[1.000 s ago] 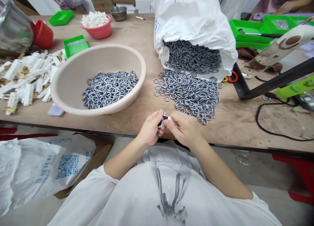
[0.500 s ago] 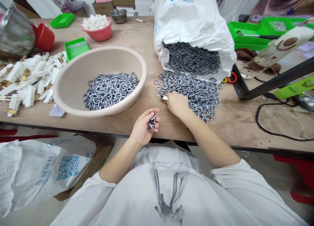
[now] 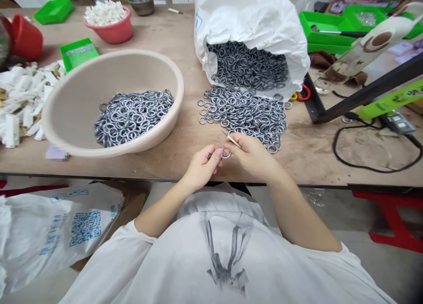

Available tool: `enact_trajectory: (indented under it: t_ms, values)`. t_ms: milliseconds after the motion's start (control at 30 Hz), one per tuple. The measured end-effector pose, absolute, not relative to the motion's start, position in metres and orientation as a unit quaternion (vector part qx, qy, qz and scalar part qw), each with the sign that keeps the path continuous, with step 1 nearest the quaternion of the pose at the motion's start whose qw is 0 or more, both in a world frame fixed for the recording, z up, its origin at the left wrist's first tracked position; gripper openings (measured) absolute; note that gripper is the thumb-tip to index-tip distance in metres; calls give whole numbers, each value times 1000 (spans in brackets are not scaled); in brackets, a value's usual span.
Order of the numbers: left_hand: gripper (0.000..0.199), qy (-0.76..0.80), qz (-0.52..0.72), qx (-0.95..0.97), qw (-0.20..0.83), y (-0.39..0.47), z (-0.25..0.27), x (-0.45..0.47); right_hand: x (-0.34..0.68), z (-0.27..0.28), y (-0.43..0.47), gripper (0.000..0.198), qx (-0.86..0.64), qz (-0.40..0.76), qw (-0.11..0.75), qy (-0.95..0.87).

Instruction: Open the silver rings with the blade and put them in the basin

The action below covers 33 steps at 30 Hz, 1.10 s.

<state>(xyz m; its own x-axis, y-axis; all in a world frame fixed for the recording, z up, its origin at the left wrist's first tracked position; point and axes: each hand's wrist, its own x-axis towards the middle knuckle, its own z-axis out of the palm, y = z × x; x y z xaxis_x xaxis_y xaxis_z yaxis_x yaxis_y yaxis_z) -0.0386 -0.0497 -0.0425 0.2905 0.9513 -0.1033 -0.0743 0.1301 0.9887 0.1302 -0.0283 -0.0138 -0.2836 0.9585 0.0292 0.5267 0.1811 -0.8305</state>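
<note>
My left hand (image 3: 205,164) is closed, its thumb and fingertips pinching a grey ring (image 3: 227,154) just above the table's front edge. Other rings that it held a moment earlier are mostly hidden by its fingers. My right hand (image 3: 253,156) is closed around a thin tool with a pale handle (image 3: 234,141) and a narrow dark tip pointing up and left. Its fingertips meet the same ring from the right. Behind it lies a spread pile of grey rings (image 3: 246,111), spilling from the mouth of a white sack (image 3: 244,20).
A big beige basin (image 3: 71,112) holding many similar rings stands on the left. White pieces (image 3: 20,92) lie heaped beyond it. At the back are a red bowl (image 3: 110,33) and a green tray (image 3: 79,53). A black metal frame (image 3: 353,97) and cable (image 3: 335,150) occupy the right.
My right hand has come away from the ring pile toward me. My left hand has moved right to meet it, and a ring now shows between them. The view has shifted slightly.
</note>
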Motion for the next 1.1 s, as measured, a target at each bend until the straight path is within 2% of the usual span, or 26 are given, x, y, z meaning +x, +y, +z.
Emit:
enact_trajectory:
  t_ms: [100,233,433,800,933,1100]
  values:
    - [33,447,404,517,607,-50,-39,-38,125,-19,-32,22,-524,403,354,-661]
    - [35,431,413,402,695,-49,-35,-31,114,-30,-46,22,-488,453,459,-588]
    - [41,399,420,321,749,-55,-29,-26,111,-37,-55,25,-485,399,496,-600]
    - [31,400,423,285,762,-56,-27,-30,108,-26,-44,43,-462,448,497,-582]
    - [28,389,420,248,781,-55,-22,-31,115,-25,-49,45,-491,333,487,-641]
    - [30,392,433,237,776,-55,-20,-31,116,-24,-62,42,-483,176,374,-772]
